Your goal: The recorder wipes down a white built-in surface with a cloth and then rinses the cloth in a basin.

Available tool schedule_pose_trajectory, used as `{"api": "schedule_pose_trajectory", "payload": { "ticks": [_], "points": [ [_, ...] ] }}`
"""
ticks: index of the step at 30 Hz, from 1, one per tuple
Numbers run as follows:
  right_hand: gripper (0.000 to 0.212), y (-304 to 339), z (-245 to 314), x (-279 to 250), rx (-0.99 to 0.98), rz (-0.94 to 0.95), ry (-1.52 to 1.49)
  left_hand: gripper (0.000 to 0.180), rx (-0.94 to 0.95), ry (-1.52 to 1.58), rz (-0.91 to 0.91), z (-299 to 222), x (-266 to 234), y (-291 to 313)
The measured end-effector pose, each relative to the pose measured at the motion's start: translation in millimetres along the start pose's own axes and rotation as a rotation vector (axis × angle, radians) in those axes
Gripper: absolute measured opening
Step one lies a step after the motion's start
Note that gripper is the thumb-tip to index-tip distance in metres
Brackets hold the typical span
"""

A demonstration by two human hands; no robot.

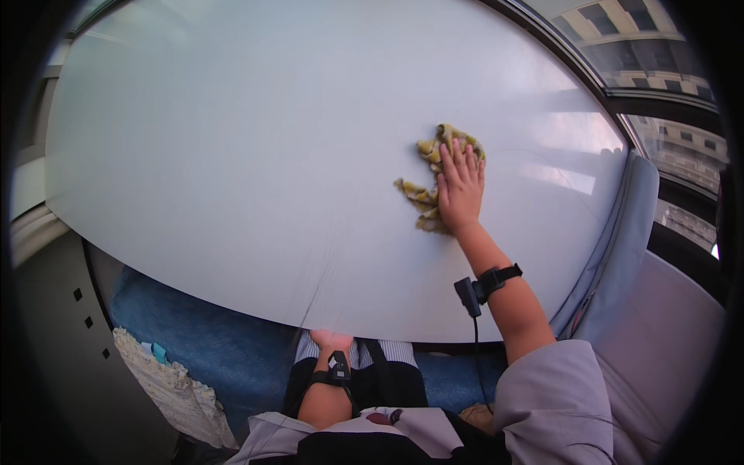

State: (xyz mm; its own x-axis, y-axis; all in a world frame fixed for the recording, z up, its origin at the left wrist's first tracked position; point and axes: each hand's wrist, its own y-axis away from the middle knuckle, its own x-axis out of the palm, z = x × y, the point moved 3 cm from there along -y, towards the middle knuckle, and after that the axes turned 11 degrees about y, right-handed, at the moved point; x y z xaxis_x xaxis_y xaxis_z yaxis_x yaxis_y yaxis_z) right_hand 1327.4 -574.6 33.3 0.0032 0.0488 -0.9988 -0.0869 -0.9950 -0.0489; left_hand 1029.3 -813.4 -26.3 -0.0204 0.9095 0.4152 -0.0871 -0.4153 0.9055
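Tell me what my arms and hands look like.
The left hand and right hand are ungloved. The right forearm wears a black strap and black box with a dark cable, below a loose grey sleeve. The left forearm wears a black device with a whitish patch.

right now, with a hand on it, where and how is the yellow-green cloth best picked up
Probably pinch the loose left folds of the cloth, coming from the left: they jut out rumpled beyond the right hand, which lies flat over its right part.

cloth (pixel 428 200): 1 | white tabletop (pixel 232 155): 1 | armbands (pixel 490 284): 2 | black squares (pixel 89 322): 3
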Motion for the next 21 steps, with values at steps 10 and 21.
{"api": "schedule_pose_trajectory", "payload": {
  "ticks": [10,21],
  "points": [
    [0.054,253,77,-10,-0.217,0.185,-0.23,0.052,0.069,-0.292,-0.028,10,-23,-7],
    [0.057,336,10,-14,-0.395,0.104,-0.372,0.054,0.103,-0.382,0.061,25,-51,8]
  ]
}}
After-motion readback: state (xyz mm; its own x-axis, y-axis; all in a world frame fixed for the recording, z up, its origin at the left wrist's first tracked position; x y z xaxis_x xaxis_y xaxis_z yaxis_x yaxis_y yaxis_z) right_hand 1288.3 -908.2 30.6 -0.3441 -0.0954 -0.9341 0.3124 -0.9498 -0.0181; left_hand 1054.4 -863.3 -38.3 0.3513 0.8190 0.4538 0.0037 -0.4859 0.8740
